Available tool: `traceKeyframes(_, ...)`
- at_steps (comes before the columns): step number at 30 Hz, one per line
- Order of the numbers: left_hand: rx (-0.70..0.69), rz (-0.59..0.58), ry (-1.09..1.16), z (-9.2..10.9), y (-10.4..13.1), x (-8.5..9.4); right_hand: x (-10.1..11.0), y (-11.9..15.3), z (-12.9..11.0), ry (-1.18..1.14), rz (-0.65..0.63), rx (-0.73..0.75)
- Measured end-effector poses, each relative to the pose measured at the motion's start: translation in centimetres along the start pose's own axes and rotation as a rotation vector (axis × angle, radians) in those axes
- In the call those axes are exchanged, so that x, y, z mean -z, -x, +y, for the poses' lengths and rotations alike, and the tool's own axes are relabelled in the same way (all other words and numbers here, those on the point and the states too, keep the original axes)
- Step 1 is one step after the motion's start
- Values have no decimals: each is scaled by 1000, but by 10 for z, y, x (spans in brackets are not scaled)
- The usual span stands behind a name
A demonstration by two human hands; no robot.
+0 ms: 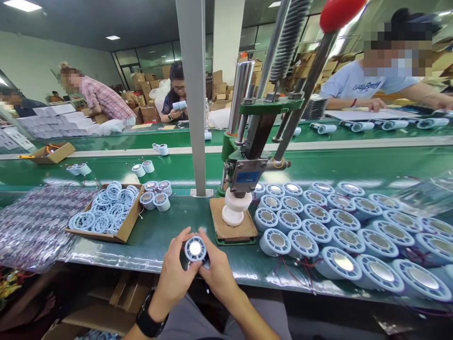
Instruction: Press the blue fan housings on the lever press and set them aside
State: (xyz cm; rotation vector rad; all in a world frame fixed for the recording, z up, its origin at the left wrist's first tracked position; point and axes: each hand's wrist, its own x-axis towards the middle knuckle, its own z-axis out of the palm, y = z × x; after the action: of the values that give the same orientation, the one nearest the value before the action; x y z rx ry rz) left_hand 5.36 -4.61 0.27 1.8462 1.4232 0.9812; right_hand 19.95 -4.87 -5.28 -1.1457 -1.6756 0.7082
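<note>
Both of my hands hold one light-blue round housing [195, 255], its spoked rim and silver disc facing up. My left hand [177, 264] wraps its left side, and my right hand [215, 267] grips the right side; the thumbs meet at its near edge. A small wire end hangs below it. Just beyond, to the right, stands a green hand press [247, 170] with a white round die over a white seat [232, 217] on a brown board. A cardboard tray [130, 226] to the left holds many loose light-blue rings [113, 203]. Several similar housings [162, 201] stand beside the tray.
Rows of light-blue housings [314, 230] with trailing wires fill the right of the bench. Plastic-wrapped parts [38, 222] lie at far left. A grey post [196, 94] rises behind the bench. Across the green belt [336, 163], co-workers work; white boxes [60, 120] are stacked at left.
</note>
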Motion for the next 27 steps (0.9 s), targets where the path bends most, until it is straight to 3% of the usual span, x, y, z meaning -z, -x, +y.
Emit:
traceKeyframes(3,-28,31,15,-3,5,-9,5,1,1,117,-124,4)
traceKeyframes(5,-54,20,20,-7,8,-14,19,-2,-7,196,-270,5)
traceKeyframes(7,-46,-2,30,-10,9,-16,49,-12,-27,291,-373,86)
traceKeyframes(8,-26,-11,34,-10,8,-16,71,-21,-44,346,-350,162)
traceKeyframes(10,42,-28,38,-9,1,-13,125,-50,-88,473,-122,359)
traceKeyframes(13,95,-48,57,4,-25,-3,213,-117,-165,693,457,566)
traceKeyframes(14,80,-47,73,11,-37,-1,238,-143,-186,757,621,572)
traceKeyframes(16,11,-50,119,27,-63,-2,273,-193,-213,674,728,460)
traceKeyframes(18,-51,-76,186,43,-86,-11,287,-233,-220,448,636,329)
traceKeyframes(20,-81,-134,279,55,-105,-28,287,-257,-212,266,554,282)
traceKeyframes(24,-95,-262,482,62,-125,-66,275,-270,-198,200,593,305)
traceKeyframes(27,-124,-335,548,59,-128,-79,272,-266,-204,179,588,287)
